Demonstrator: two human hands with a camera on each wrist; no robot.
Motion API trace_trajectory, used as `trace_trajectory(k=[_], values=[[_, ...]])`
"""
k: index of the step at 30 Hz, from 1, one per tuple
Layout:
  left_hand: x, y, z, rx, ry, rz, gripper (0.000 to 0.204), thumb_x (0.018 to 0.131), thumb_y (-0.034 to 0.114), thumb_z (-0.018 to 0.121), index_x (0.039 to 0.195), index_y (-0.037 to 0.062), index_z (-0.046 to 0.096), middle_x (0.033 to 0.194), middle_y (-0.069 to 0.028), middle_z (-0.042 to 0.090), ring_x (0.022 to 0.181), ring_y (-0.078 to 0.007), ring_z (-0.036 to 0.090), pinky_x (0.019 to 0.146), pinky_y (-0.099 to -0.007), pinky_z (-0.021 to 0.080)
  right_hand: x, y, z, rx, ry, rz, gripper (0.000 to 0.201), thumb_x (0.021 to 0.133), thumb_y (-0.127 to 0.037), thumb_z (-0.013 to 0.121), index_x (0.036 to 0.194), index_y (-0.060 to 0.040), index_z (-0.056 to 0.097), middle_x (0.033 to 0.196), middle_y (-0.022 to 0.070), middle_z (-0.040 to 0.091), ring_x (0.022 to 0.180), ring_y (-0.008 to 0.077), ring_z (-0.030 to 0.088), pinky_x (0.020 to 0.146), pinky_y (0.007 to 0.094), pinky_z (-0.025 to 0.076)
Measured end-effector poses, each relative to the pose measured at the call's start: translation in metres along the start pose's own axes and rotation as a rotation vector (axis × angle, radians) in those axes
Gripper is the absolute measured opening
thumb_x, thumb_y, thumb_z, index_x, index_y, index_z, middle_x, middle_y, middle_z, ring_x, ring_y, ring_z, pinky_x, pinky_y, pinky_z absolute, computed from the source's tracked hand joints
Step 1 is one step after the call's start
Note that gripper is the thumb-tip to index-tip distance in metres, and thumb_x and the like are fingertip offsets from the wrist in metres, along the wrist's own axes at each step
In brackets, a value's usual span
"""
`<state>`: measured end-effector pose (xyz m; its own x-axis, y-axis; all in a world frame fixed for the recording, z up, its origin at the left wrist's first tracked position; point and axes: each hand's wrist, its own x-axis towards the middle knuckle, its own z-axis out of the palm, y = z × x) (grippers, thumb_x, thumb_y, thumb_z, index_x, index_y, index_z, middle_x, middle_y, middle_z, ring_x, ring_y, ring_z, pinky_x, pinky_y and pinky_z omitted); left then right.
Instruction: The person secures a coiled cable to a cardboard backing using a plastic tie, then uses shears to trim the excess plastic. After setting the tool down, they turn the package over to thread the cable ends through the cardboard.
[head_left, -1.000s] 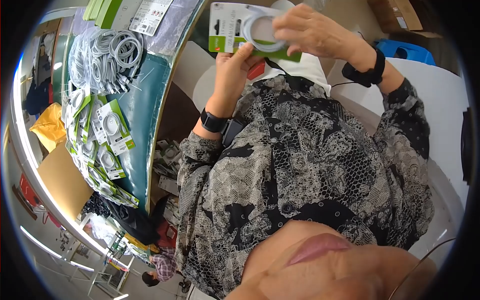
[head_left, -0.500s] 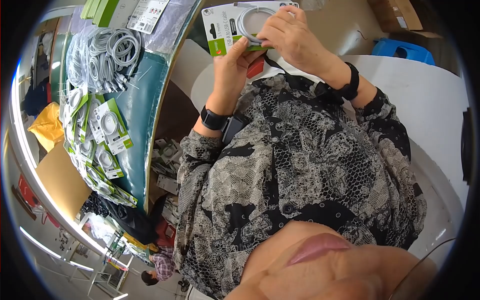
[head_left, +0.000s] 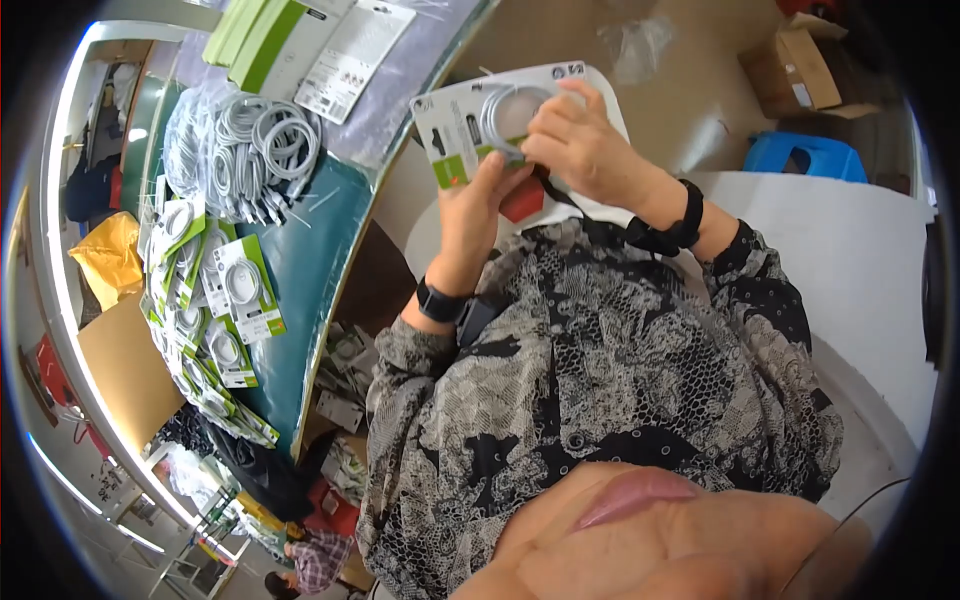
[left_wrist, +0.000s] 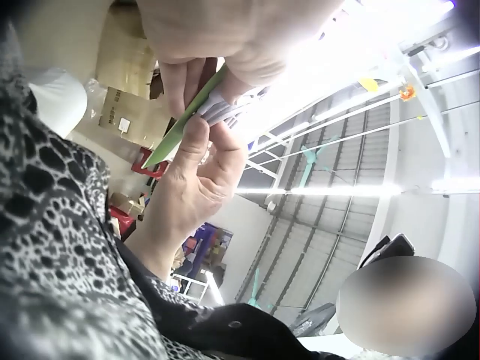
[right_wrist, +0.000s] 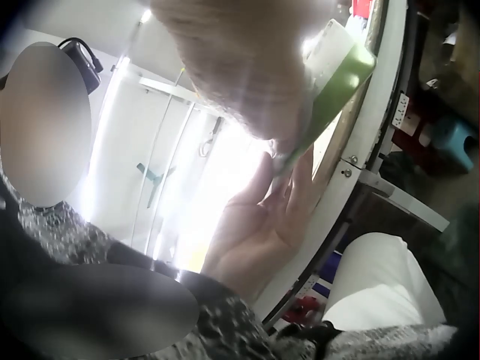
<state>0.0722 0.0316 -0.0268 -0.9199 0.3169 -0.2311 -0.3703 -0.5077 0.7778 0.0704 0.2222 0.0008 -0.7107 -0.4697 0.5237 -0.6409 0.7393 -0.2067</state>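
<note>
In the head view, a white and green card [head_left: 460,115] is held up above the lap, bearing a coiled grey cable [head_left: 487,118]. The left hand [head_left: 468,215] grips the card's lower edge, thumb on the printed front, its other fingers behind. At the coil's right side, the bent fingers of the right hand [head_left: 590,145] pinch the cable; their exact contact is partly hidden. The left wrist view shows the card [left_wrist: 184,124] edge-on between both hands. Its green back [right_wrist: 341,94] appears in the right wrist view beyond the near right hand [right_wrist: 240,67].
On the green table [head_left: 335,200] at left lie a bundle of grey cables [head_left: 245,150], a pile of carded cables [head_left: 240,285] and stacked cards [head_left: 265,45]. A blue stool [head_left: 805,155] and an open carton [head_left: 800,75] stand at back right. Another person [head_left: 318,560] is far off.
Both hands and the card appear lower in the head view, as does the table scene. Since the earliest frame, the right hand has come inward and its fingers have settled at the coil.
</note>
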Motion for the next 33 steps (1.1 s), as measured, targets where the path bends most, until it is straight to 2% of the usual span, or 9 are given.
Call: trace_trajectory(k=[4,6,9,16,19,24,27,31,33], values=[[-0.01,0.028,-0.002,-0.035,0.031,0.078,0.033,0.092,0.002,0.049,0.124,-0.0009,0.044,0.114,-0.0131,0.058,0.102,-0.0266,0.061,0.088,-0.044,0.053,0.045,0.015,-0.01,0.179,0.14,-0.114,0.01,0.08,-0.014,0.066,0.087,-0.0111,0.059,0.088,0.0028,0.058,0.09,0.017,0.055,0.093,0.0381,0.037],[-0.016,0.032,-0.01,-0.044,0.048,0.089,0.033,0.092,0.002,0.049,0.125,-0.0006,0.044,0.115,-0.0133,0.058,0.102,-0.0268,0.061,0.088,-0.0441,0.053,0.076,0.051,-0.001,0.541,0.29,0.194,0.013,0.082,-0.009,0.065,0.095,-0.0078,0.06,0.085,0.0031,0.057,0.082,0.0141,0.056,0.079,0.027,0.043],[-0.023,0.033,-0.023,-0.053,0.072,0.106,0.035,0.092,0.001,0.049,0.126,0.0002,0.044,0.116,-0.0136,0.057,0.103,-0.0271,0.061,0.088,-0.0444,0.053,0.126,0.11,0.024,0.661,0.036,0.559,0.013,0.077,-0.014,0.063,0.086,-0.0055,0.06,0.081,0.0095,0.058,0.092,0.0283,0.055,0.082,0.044,0.04],[-0.038,0.028,-0.046,-0.11,0.11,0.043,0.036,0.091,0.004,0.052,0.126,-0.001,0.044,0.115,-0.0145,0.058,0.102,-0.0275,0.061,0.088,-0.0447,0.053,0.173,0.113,0.09,-0.128,0.222,0.165,0.019,0.072,-0.02,0.066,0.085,-0.0066,0.065,0.083,0.0138,0.062,0.086,0.0299,0.059,0.076,0.0419,0.046],[-0.043,0.032,-0.052,-0.126,0.133,0.044,0.036,0.091,0.005,0.053,0.125,-0.0016,0.044,0.114,-0.0149,0.058,0.101,-0.0276,0.061,0.087,-0.0445,0.054,0.18,0.161,0.115,0.259,-0.104,0.257,0.021,0.071,-0.022,0.068,0.087,-0.0085,0.065,0.088,0.013,0.06,0.091,0.0319,0.057,0.078,0.043,0.046],[-0.043,0.03,-0.059,-0.125,0.158,0.045,0.036,0.091,0.006,0.054,0.124,-0.0023,0.045,0.114,-0.0154,0.058,0.101,-0.0274,0.062,0.086,-0.0439,0.055,0.177,0.168,0.1,0.086,-0.054,0.247,0.02,0.072,-0.022,0.066,0.087,-0.0097,0.065,0.09,0.0128,0.059,0.091,0.0335,0.056,0.078,0.0427,0.046],[-0.038,0.025,-0.059,-0.158,0.14,0.018,0.035,0.091,0.006,0.054,0.124,-0.0022,0.045,0.114,-0.0152,0.058,0.1,-0.0271,0.062,0.086,-0.0436,0.055,0.177,0.165,0.104,0.033,0.244,-0.076,0.017,0.073,-0.021,0.064,0.086,-0.0099,0.065,0.088,0.013,0.059,0.09,0.0331,0.056,0.078,0.0425,0.046],[-0.037,0.021,-0.055,-0.172,0.139,-0.003,0.035,0.091,0.006,0.053,0.124,-0.0021,0.045,0.113,-0.0148,0.059,0.099,-0.0266,0.062,0.085,-0.0429,0.056,0.187,0.165,0.103,-0.046,-0.017,-0.013,0.016,0.073,-0.022,0.064,0.085,-0.0096,0.065,0.087,0.0132,0.059,0.086,0.0333,0.057,0.078,0.0427,0.046],[-0.037,0.022,-0.055,-0.169,0.142,-0.007,0.035,0.091,0.006,0.053,0.124,-0.002,0.045,0.113,-0.0147,0.059,0.099,-0.0265,0.062,0.084,-0.0427,0.056,0.189,0.17,0.108,-0.011,0.02,-0.026,0.016,0.074,-0.022,0.064,0.084,-0.0094,0.065,0.087,0.0133,0.059,0.085,0.0333,0.057,0.077,0.0426,0.046]])
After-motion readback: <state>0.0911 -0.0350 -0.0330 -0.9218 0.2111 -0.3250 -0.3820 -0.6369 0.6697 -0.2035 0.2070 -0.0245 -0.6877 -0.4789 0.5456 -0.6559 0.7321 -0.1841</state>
